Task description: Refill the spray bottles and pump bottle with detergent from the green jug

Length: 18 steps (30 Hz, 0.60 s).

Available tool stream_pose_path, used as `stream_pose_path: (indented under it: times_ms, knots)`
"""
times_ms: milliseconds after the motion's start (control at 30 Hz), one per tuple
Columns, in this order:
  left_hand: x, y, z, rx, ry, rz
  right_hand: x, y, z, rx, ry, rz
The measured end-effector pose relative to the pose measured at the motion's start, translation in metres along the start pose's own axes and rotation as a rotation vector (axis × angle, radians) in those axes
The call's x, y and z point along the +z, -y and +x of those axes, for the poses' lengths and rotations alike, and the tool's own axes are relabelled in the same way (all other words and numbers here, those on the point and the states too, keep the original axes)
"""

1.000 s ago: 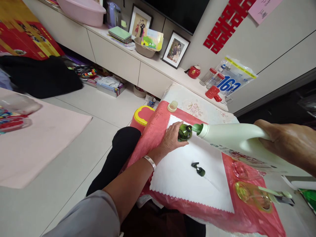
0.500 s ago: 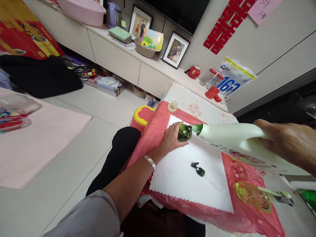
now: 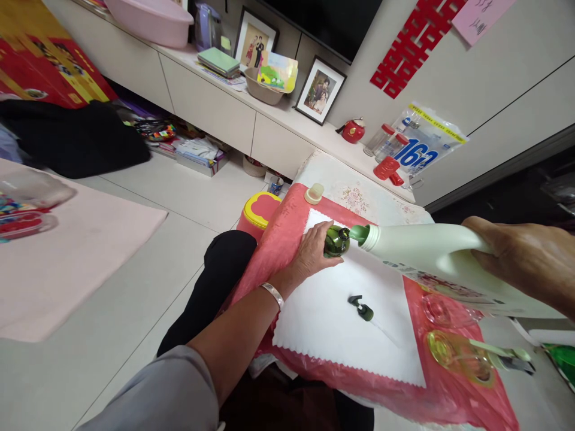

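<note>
Your right hand [image 3: 525,260] grips the tilted pale jug [image 3: 431,248], spout at the mouth of the small green bottle [image 3: 336,240] your left hand [image 3: 309,254] clasps upright on the white cloth [image 3: 323,311]. Pouring looks under way; the pump cap [image 3: 362,308] lies off, nearby.

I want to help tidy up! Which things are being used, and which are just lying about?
In use: big white plastic jug, small green glass bottle, dark green pump top, white cloth.
Lying about: cream round cap, yellow clear dish, red pot.

Pale green jug [image 3: 422,251], dark-green bottle [image 3: 336,241]
</note>
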<state>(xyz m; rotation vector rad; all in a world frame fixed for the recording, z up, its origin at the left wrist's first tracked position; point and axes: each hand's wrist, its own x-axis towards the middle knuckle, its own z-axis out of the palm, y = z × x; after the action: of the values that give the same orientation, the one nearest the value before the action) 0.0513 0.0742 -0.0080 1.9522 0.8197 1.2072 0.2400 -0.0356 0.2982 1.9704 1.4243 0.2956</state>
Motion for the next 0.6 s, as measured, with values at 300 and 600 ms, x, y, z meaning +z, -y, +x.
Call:
stream_pose_path:
  times_ms: [300, 600]
  knots:
    - [-0.0022, -0.0025, 0.0004, 0.002, 0.001, -0.013, -0.0002, -0.0005, -0.0007, -0.013, 0.003, -0.002]
    - [-0.0003, 0.0000, -0.0005, 0.001, 0.001, -0.010, -0.0021, -0.0006, -0.0011, -0.006, 0.028, -0.037]
